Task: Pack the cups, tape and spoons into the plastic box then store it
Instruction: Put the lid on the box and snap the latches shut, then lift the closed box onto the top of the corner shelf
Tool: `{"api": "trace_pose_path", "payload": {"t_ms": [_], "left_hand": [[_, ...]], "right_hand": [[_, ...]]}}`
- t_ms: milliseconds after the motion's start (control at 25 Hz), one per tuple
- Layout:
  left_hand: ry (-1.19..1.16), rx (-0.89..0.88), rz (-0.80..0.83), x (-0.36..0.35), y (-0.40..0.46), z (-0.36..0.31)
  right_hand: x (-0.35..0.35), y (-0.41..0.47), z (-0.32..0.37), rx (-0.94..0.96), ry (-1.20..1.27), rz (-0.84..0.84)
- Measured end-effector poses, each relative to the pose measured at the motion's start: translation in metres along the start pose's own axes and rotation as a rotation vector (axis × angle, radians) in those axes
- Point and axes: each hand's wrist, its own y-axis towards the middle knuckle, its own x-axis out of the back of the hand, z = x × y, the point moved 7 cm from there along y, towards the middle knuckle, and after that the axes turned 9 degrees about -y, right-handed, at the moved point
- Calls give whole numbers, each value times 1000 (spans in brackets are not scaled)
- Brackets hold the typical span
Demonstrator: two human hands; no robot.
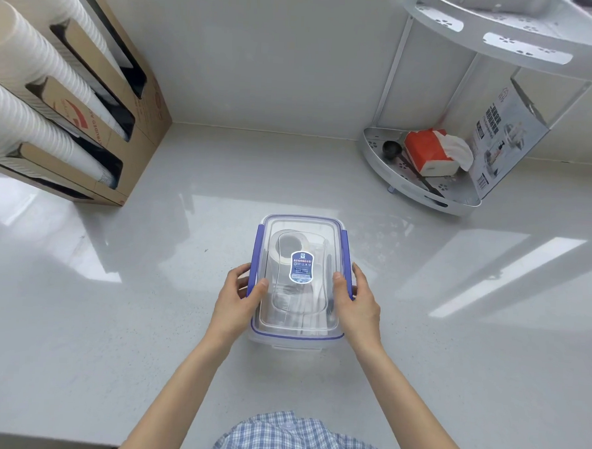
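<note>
Both hands [299, 303] clasp the clear, blue-latched rectangular plastic box [295, 337].

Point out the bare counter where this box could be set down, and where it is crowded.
Free: the wide counter right of the plastic box, below the corner rack; the stretch left of the box, below the cardboard cup holder; the strip behind the box. Crowded: both back corners.

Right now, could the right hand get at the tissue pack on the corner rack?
Probably yes: the counter between the right hand and the tissue pack is bare, though that hand grips the plastic box.
</note>
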Motion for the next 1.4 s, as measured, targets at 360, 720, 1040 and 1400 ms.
{"api": "trace_pose_path", "payload": {"t_ms": [360,720,1040,1400], "left_hand": [[-161,199,228,-7,5,-10],[-207,15,329,-37,8,-92],[-209,-120,379,-71,11,-176],[-254,-201,531,-113,3,-266]], "right_hand": [[20,2,4,-19,27,54],[81,22,59,101,108,-21],[149,37,128,293,85,-72],[233,41,196,363,96,-107]]}}
